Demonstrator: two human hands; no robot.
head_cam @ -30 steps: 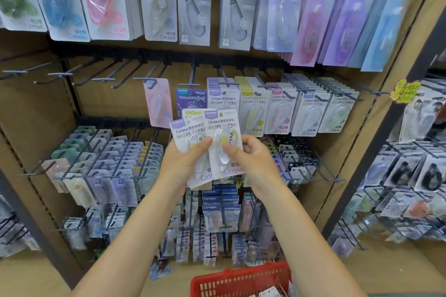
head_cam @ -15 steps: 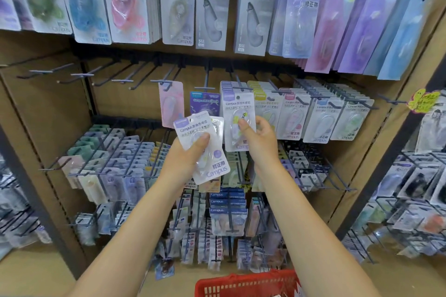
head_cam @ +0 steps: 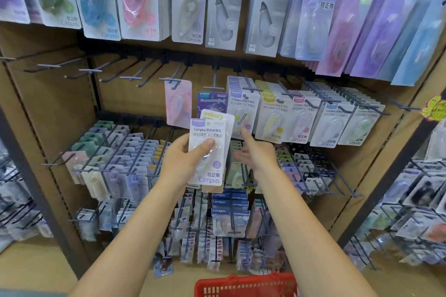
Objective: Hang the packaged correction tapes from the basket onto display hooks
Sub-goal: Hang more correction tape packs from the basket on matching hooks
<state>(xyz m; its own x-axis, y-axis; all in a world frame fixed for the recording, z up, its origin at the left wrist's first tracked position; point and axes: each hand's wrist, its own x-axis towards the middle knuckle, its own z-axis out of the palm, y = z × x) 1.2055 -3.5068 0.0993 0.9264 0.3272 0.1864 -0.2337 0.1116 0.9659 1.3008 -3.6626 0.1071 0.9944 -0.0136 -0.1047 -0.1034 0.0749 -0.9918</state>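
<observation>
Stationery aisle, pegboard display rack (head_cam: 60, 108) w/ three tiers of hooks. Left hand (head_cam: 179, 164) raised at centre of rack, thumb clamped across front of correction tape packs (head_cam: 209, 149), other fingers behind; at least two packs fanned, front one purple-headed, one behind it upside down. Right hand (head_cam: 257, 155) just beside packs, not touching, fingers straight and spread, holding nothing, tips near bottom edge of purple-headed row (head_cam: 241, 106) on middle tier. Red basket (head_cam: 246, 286) at bottom edge of view, below both arms; contents not visible.

Middle tier: bare hooks (head_cam: 101, 71) along left half, one pink pack (head_cam: 178, 103) and one dark purple pack (head_cam: 212, 102) near centre, full rows of yellow, pink, blue, green headers toward right edge. Top tier loaded w/ larger cards (head_cam: 141, 0). Bottom tier crowded w/ small refills (head_cam: 115, 157).

Handling, as judged: packs light, thin card back w/ clear plastic blister; card stiff enough to hold flat but apt to bend or tear at hang hole if forced. Blister smooth, likely slippery under thumb, esp. w/ several stacked. Best hold prob. lower half of card by its side edges, leaving header and hole free to find hook tip. Likely next: right hand takes front pack, threads it onto matching purple row. Risk: fanned stack sliding apart, or hole missing hook and knocking neighbours.
</observation>
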